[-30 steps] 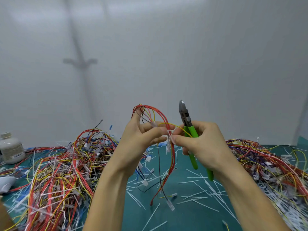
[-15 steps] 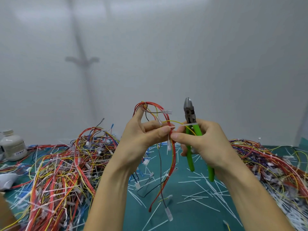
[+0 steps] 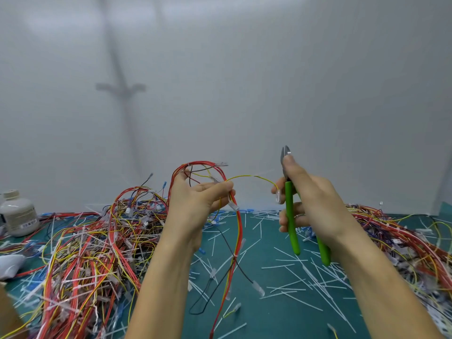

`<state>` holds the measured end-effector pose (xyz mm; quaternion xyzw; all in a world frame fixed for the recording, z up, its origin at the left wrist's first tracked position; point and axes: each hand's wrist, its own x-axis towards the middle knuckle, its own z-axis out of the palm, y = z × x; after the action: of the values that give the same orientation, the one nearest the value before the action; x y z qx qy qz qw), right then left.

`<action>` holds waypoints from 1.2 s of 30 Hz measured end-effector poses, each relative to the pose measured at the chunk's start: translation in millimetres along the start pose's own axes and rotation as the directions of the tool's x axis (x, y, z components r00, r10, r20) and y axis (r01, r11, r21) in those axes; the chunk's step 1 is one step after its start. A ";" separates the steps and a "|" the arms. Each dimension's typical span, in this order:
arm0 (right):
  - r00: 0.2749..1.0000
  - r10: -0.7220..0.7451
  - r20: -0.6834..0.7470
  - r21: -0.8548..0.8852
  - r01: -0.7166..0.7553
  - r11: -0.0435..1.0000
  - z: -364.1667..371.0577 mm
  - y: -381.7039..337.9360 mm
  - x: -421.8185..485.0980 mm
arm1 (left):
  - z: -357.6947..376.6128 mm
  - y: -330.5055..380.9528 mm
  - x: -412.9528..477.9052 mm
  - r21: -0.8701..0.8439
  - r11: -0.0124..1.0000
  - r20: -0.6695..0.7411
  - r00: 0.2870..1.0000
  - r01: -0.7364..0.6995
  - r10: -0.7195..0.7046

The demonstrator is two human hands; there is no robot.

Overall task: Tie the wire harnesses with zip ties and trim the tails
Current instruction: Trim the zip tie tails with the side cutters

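Mid-batch. Our left hand (image 3: 195, 204) pinches one harness (image 3: 200, 164) above the worktop's (image 3: 269, 314) middle. Our right hand (image 3: 315, 199) is curled round the cutters (image 3: 291, 216), blades up. Trimmed tails (image 3: 293, 265) litter the centre. We can't tell which edge pile (image 3: 93, 241) is done.

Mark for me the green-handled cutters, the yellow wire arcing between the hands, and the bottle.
green-handled cutters (image 3: 294, 241), head view, lower part of one green handle.
yellow wire (image 3: 244, 176), head view, top of its arc.
bottle (image 3: 18, 216), head view, its grey body.
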<state>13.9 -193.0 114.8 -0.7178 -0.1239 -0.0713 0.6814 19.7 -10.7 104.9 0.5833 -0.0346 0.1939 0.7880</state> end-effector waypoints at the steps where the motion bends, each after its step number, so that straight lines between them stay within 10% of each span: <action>1: 0.999 -0.010 -0.032 -0.011 0.010 1.000 -0.5 0.0 0.4 | -0.3 -0.4 0.4 0.004 1.000 -0.025 1.000 -0.001 0.001; 16: 0.987 -0.045 0.156 -0.693 0.142 0.707 15.9 12.7 -7.4 | 4.3 -3.9 -1.2 -0.067 0.997 -0.055 0.998 0.035 -0.038; 36: 0.984 -0.154 0.090 -0.728 0.171 0.664 18.2 17.2 -4.0 | 7.8 -3.9 -2.3 -0.043 0.998 0.007 0.999 0.049 -0.049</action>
<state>13.6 -175.9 96.0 -0.9170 -0.1555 -0.1676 0.3269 20.3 -19.5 103.2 0.5676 -0.0267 0.1723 0.8047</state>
